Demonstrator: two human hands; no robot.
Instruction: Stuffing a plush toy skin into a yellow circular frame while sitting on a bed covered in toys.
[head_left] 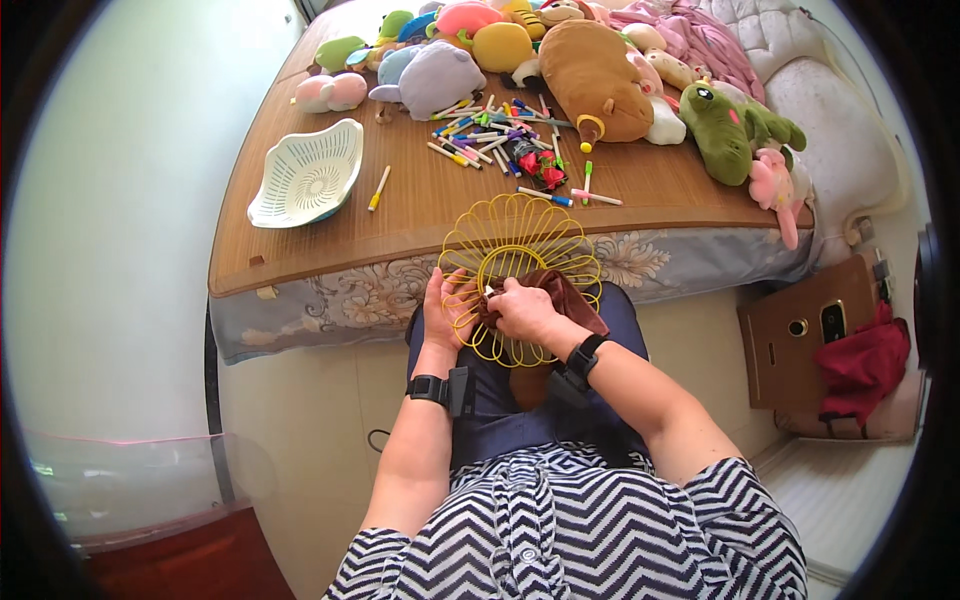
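The person's left hand [452, 308] is curled on the loops at the left edge of a round yellow wire basket with petal-shaped loops [513, 247], held over the lap, between both hands and reaching just beyond them. The right hand [525, 310] is closed on a soft dark-brown cloth [572, 297], bunched at the basket's inner ring, a fold of it spilling to the right of the fingers. The work looks underway rather than finished: the cloth is at the middle, while the loops beyond the right hand stand bare of it. How much of the wire it has reached cannot be told. Beyond both hands, a white slotted plastic basket [310, 180] and loose coloured marker pens [485, 135] lie on a brown wooden surface [405, 215], touched by neither hand
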